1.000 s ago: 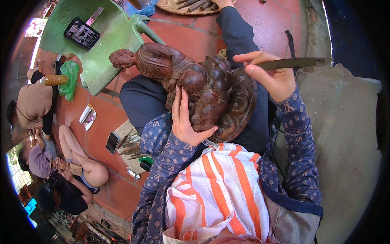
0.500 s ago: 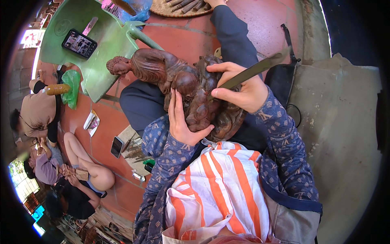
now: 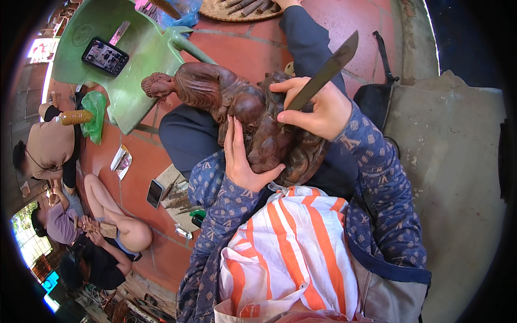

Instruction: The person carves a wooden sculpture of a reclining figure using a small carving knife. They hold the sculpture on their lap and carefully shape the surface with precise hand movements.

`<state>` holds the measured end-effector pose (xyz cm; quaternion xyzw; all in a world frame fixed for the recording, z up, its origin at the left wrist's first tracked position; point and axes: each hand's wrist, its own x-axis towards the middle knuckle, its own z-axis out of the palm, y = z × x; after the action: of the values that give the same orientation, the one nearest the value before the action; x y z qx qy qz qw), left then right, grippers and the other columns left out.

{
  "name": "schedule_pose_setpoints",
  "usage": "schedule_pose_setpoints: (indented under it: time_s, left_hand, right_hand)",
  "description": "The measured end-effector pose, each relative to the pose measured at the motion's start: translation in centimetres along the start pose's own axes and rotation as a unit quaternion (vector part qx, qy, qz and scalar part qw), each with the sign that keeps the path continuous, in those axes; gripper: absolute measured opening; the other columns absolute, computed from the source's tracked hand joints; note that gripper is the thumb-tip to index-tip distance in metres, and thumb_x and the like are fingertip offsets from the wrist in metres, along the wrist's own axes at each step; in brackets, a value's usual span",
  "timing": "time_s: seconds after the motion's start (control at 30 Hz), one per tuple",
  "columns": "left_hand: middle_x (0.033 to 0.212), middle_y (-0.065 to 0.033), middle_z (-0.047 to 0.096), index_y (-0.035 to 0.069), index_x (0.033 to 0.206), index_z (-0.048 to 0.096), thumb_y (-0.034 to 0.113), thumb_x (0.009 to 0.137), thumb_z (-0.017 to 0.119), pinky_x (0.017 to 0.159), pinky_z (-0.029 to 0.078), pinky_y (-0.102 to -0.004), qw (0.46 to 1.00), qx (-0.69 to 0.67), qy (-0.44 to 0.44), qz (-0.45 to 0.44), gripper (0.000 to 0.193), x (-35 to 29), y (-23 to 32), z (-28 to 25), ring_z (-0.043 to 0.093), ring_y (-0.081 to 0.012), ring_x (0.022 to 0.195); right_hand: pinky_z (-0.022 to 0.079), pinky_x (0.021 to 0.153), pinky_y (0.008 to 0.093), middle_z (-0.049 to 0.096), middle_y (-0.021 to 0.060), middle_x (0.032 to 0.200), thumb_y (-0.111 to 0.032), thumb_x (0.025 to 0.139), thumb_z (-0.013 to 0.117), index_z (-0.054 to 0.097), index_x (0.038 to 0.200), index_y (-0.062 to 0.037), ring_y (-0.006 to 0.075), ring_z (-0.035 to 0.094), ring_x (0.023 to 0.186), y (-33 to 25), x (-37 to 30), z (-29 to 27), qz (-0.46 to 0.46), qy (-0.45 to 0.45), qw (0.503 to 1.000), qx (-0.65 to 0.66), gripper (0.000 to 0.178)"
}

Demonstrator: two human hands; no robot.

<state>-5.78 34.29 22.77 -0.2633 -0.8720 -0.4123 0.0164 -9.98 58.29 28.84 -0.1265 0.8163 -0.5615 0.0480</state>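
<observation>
A dark brown carved wooden statue (image 3: 202, 89) of a robed figure lies across my lap, its head toward the left and its ornate base toward the right. My left hand (image 3: 240, 161) rests on the lower part of the carving, fingers extended and thumb spread away. In my right hand (image 3: 324, 110) I grip a long, flat, dark knife-like blade (image 3: 334, 62). Its slanted end points up and to the right, while the lower end, partly hidden by my fingers, meets the carved base between my thumb and forefinger.
A green plastic chair (image 3: 140, 48) holding a phone (image 3: 105, 56) stands at upper left. Another phone (image 3: 155, 194) and several thin tools (image 3: 180, 200) lie on the tiled floor. A woven tray (image 3: 215, 12) with sticks is at the top. Other people (image 3: 102, 258) sit at left.
The blade has swung to point more steeply upward, its far end moving left. My right hand has shifted slightly left and up. My left hand stays almost in place.
</observation>
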Motion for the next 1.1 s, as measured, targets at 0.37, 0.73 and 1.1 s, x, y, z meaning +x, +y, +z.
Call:
schedule_pose_setpoints:
  time_s: [0.37,0.73,1.1]
  left_hand:
    - [0.153,-0.0315,0.023,-0.003,0.152,0.018,0.023,0.056,0.091,0.114,0.03,-0.0485,1.0,-0.004,-0.005,-0.012,0.124,0.1,0.3,-0.1,0.03,-0.0461,0.14]
    - [0.153,-0.0317,0.023,-0.003,0.152,0.019,0.023,0.056,0.091,0.114,0.03,-0.0485,1.0,-0.01,-0.002,-0.015,0.124,0.1,0.3,-0.1,0.029,-0.0461,0.141]
    - [0.154,-0.0311,0.023,-0.003,0.152,0.019,0.023,0.055,0.091,0.114,0.03,-0.0483,1.0,-0.014,-0.002,-0.018,0.124,0.1,0.3,-0.1,0.029,-0.0456,0.141]
  right_hand:
    - [0.052,0.081,0.0353,0.067,0.0198,0.115,-0.015,0.078,0.081,0.07,0.082,-0.0001,0.0246,0.067,0.094,0.4,0.8,-0.2,0.022,-0.016,1.0,0.014,0.019]
    - [0.049,0.09,0.037,0.065,0.0182,0.116,-0.013,0.078,0.079,0.07,0.084,0.0,0.0254,0.064,0.105,-0.7,0.9,-0.4,0.015,-0.046,0.998,-0.027,0.017]
    - [0.05,0.086,0.036,0.067,0.0198,0.109,-0.011,0.078,0.08,0.068,0.082,0.0016,0.0258,0.065,0.099,-0.9,0.5,0.2,-0.017,-0.003,0.998,-0.056,0.017]
